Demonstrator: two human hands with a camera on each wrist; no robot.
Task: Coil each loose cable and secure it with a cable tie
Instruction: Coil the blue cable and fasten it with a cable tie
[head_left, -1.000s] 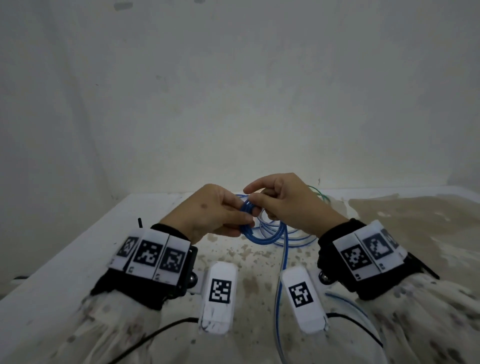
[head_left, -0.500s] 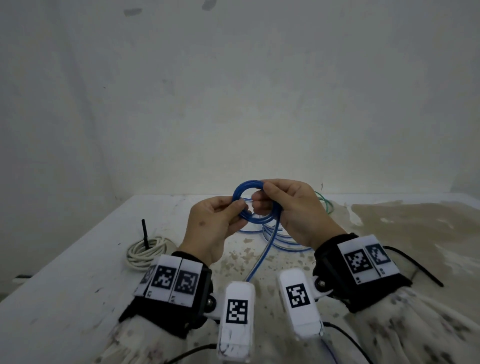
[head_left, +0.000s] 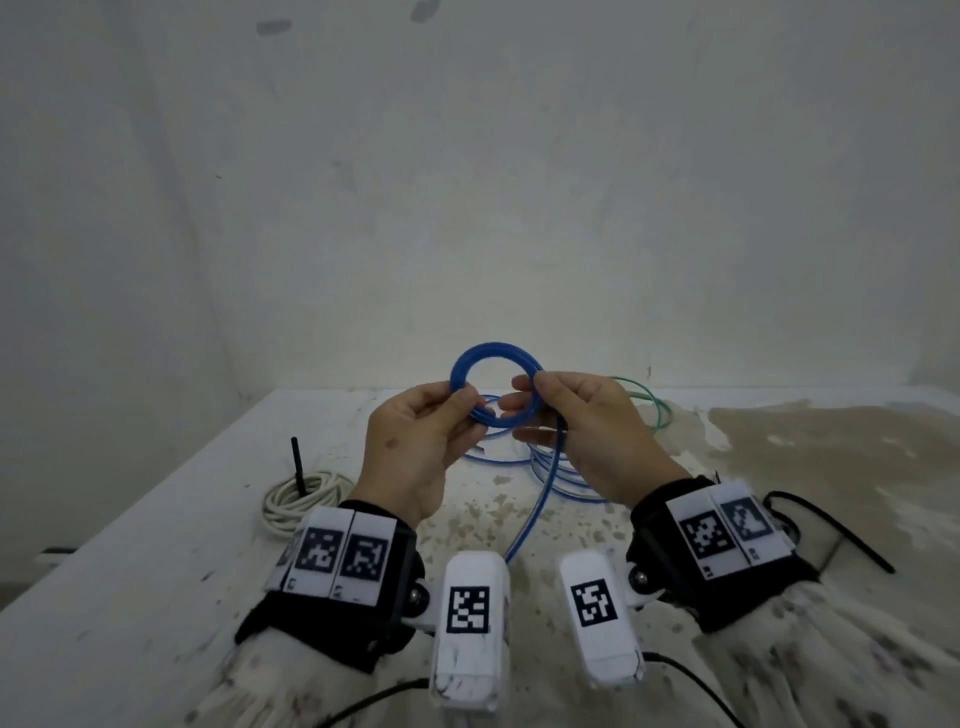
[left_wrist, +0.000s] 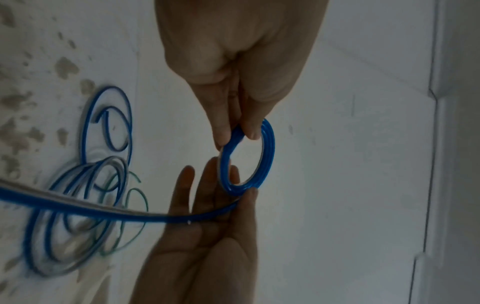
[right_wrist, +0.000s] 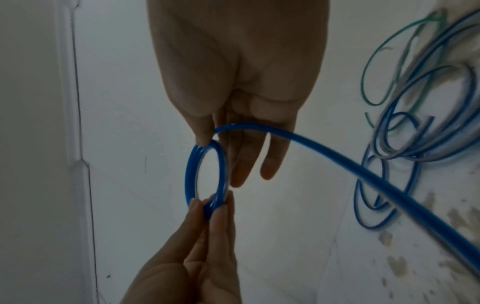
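A small coil of blue cable (head_left: 464, 364) stands upright above the table, held between both hands. My left hand (head_left: 465, 402) pinches its left lower side with thumb and fingers, as the left wrist view shows (left_wrist: 238, 135). My right hand (head_left: 530, 387) pinches the coil's right side with its thumb (right_wrist: 203, 140), the other fingers straight behind it. From the right hand a loose blue strand (head_left: 530, 514) runs down toward me. More loose blue loops (head_left: 558, 480) lie on the table under the hands. A loose green cable (head_left: 655, 410) lies behind the right hand.
A coiled white cable (head_left: 296, 501) with a black tie (head_left: 298, 460) standing up from it lies at the left. A black cable tie (head_left: 831, 530) lies by my right wrist. The white table (head_left: 156, 571) is stained, with a brown patch at the right, and ends at the back wall.
Both hands have lifted the blue coil from near the table and turned it upright to face me. The hands have drawn slightly apart, each on one side of the ring.
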